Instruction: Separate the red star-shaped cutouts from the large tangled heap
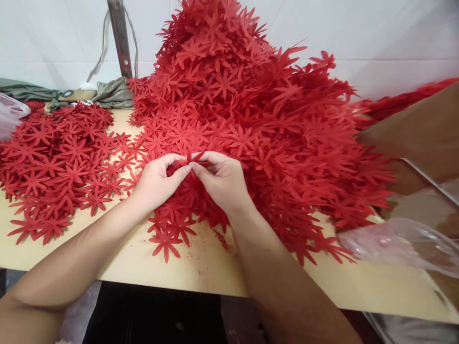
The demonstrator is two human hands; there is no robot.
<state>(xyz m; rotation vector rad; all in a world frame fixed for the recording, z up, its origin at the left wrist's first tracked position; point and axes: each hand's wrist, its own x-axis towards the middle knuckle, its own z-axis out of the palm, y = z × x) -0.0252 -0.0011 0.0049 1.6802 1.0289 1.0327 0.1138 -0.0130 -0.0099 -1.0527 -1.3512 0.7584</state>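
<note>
Between both sets of fingertips is a red flower-shaped cutout [193, 158] with narrow petals, partly covered by the fingers. My left hand [158, 179] pinches its left side, thumb against forefinger. From the other side my right hand [224, 179] pinches it too, and the two thumbs nearly meet. Both hands are over the front of a large heap of red flower cutouts [229, 91]. A few loose cutouts [167, 244] lie on the table just below the hands. Whether the held piece is one layer or several I cannot tell.
A second, lower pile of red cutouts [53, 153] spreads over the table [150, 267] at left. Green-grey cloth [113, 93] and an upright metal bar [121, 38] stand by the white wall. Cardboard [416, 134] and a clear plastic bag [398, 243] are at right.
</note>
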